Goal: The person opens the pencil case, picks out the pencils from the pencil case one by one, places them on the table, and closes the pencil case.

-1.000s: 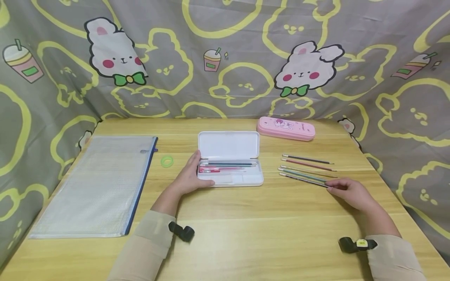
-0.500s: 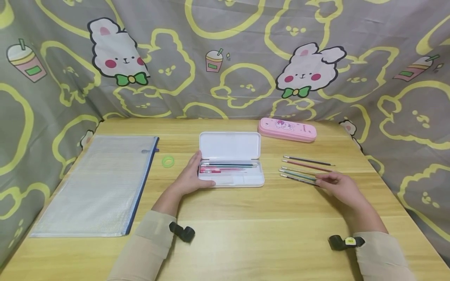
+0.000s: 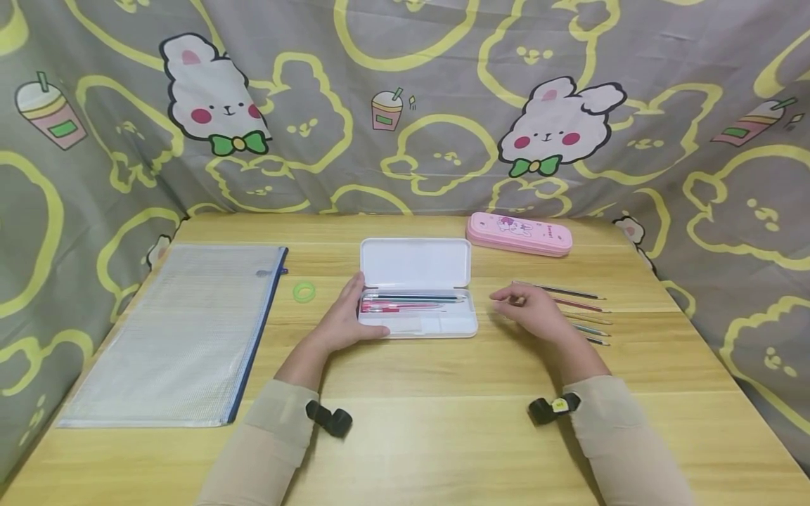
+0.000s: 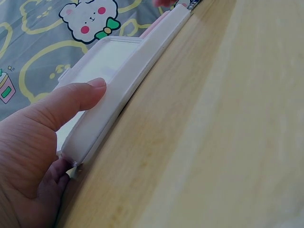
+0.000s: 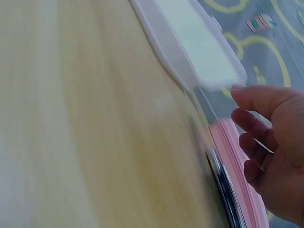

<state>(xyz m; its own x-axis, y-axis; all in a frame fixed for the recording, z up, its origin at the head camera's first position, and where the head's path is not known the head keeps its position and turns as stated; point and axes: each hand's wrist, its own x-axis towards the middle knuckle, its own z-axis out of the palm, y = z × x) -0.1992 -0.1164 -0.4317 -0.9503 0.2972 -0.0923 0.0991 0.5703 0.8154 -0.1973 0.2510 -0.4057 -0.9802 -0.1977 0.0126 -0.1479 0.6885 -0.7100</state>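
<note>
A white pencil case [image 3: 415,262] lies with its lid raised, several pencils and pens [image 3: 411,299] inside. My left hand [image 3: 342,320] grips its left end; in the left wrist view the thumb presses the front wall [image 4: 123,80] and the fingers wrap the end. My right hand [image 3: 534,309] hovers between the case and several loose pencils [image 3: 576,292], which it partly hides. In the right wrist view the fingers of this hand [image 5: 280,137] are loosely bent, with nothing visible between them.
A pink pencil case [image 3: 519,235] with a rabbit print is shut at the table's back right. To the left lie a mesh zip pouch [image 3: 171,330] and a green ring [image 3: 304,300]. A patterned cloth [image 3: 443,63] hangs around the wooden table [image 3: 436,436].
My right hand has moved left from the far ends of the loose pencils, over them, toward the white case. The pencils stay on the table. My left hand keeps its grip.
</note>
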